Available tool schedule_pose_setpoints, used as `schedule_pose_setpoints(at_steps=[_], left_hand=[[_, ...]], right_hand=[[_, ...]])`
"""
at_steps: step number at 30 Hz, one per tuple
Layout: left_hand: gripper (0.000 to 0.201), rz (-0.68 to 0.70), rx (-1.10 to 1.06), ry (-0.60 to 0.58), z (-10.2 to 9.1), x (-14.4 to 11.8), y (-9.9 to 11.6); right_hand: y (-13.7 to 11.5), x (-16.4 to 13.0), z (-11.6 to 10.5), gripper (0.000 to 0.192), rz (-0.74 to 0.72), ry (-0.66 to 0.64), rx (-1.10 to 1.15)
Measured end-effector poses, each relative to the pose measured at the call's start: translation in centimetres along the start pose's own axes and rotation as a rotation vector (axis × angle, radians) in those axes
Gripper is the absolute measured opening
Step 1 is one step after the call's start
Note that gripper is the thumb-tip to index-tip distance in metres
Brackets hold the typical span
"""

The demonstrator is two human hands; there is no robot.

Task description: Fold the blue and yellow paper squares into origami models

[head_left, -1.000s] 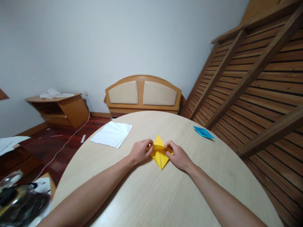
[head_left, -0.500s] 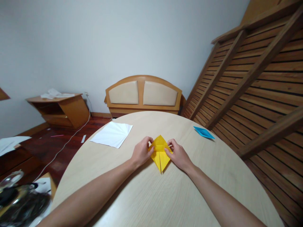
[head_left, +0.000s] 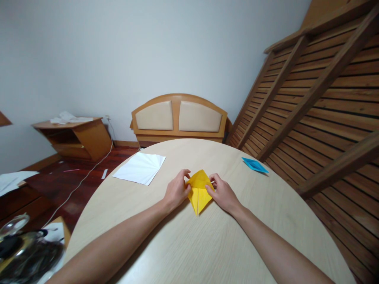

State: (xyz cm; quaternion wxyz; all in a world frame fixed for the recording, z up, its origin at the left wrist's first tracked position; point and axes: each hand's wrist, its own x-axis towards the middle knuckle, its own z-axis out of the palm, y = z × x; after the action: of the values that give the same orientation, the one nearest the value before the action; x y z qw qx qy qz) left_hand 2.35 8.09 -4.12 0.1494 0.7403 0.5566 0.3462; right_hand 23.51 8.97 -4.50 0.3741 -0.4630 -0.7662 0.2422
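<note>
Counter (head_left: pixel 207 252): round top, pale wood-grain laminate, matte; your two bare forearms lie across its near part.

Left hand (head_left: pixel 175 192): yours, fingers curled, thumb and fingertips pinching the left edge of the yellow paper (head_left: pixel 199 193).

Right hand (head_left: pixel 224 193): yours, fingers bent, pinching the right edge of the same piece.

Yellow paper: folded kite shape, smooth and sharply creased, a centre seam running to a point that aims toward you; the upper flap is raised between your hands, the lower point rests flat on the counter at its middle.

White sheet (head_left: pixel 140 168): square, creased in radiating lines, flat on the counter to the left, well apart from your hands.

Blue paper (head_left: pixel 254 165): small folded diamond, flat near the far right rim.

Clutter at lower left, off the counter: dark and clear glossy items, blurred, not identifiable.

Floor (head_left: pixel 71 177): dark red boards, a white cable across them.

Corner cabinet (head_left: pixel 77 136): orange-brown wood, papers on top.

Headboard (head_left: pixel 179 118): arched wood frame, two beige padded panels, against the white wall.

Slatted wooden frame (head_left: pixel 319 102): leaning at right.
</note>
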Motion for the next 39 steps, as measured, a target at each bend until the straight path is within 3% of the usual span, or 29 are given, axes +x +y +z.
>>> schedule_pose_setpoints(at_steps=[4,8,13,22,39], left_hand=[[0.019,-0.011,0.028,0.019,-0.20,-0.02,0.36],[0.006,0.137,0.001,0.028,-0.49,-0.07,0.53],[0.010,0.239,-0.055,0.007,-0.73,-0.17,0.83],[0.024,0.187,-0.142,-0.034,-0.54,0.23,0.49],[0.011,0.158,-0.069,-0.037,-0.42,0.32,0.29]], right_hand=[[-0.02,0.04,0.05,0.009,-0.004,0.003,0.025],[-0.17,-0.02,0.06,0.009,0.013,-0.011,0.071],[-0.16,-0.04,0.10,0.011,0.025,-0.005,0.083],[-0.35,-0.12,0.04,0.016,0.050,0.010,0.101],[-0.33,-0.17,0.04,0.012,0.033,0.017,0.093]])
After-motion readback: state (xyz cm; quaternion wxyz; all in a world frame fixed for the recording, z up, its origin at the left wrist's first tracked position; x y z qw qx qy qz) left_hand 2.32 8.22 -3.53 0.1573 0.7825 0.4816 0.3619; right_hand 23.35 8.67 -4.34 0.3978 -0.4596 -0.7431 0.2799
